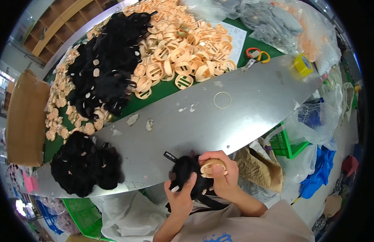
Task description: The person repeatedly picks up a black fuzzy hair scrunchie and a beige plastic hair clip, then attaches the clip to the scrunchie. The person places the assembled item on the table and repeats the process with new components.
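Note:
In front of my body, at the near edge of a grey metal sheet (243,109), my left hand (181,200) grips a small black furry plush piece (185,171). A dark tag (169,156) sticks out of its upper left side. My right hand (228,180) pinches a round beige plastic part (210,167) against the plush piece's right side, thumb on the front. Where plush and plastic meet is partly hidden by my fingers. To the left, a cluster of black furry pieces (84,165) lies on the sheet.
Beyond the sheet are a heap of beige slotted plastic rings (183,44), more black furry pieces (106,60) and small beige parts (54,121). Scissors (257,56), yellow tape (302,65) and a thin ring (222,100) lie rightward. Green baskets (84,220) stand below the edge.

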